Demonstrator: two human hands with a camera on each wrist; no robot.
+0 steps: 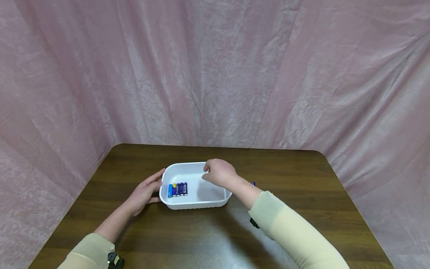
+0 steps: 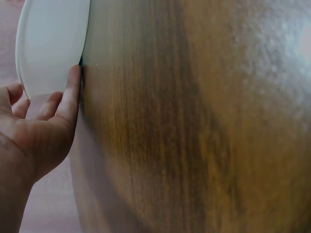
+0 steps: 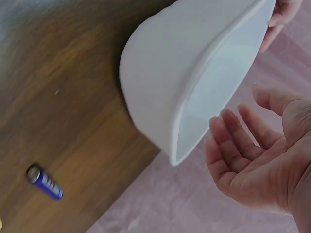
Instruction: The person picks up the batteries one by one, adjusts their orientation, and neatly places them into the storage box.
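Smooth matt white plastic tray (image 1: 188, 203), glossy dark wood-grain table (image 1: 302, 179), crinkled pink cloth backdrop (image 1: 215, 67)

head: high, forward-down | 2 wrists: close, low | shared: tray (image 1: 195, 203)

A brown wooden table (image 1: 302, 179) stands before a draped pink cloth backdrop (image 1: 215, 67).

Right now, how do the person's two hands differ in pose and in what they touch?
The left hand rests on the brown wooden table with its fingers against the outer end of the white plastic tray; the right hand hovers over the tray, touching nothing visible. Left fingers lie straight, right ones loosely curled. Both hold nothing.
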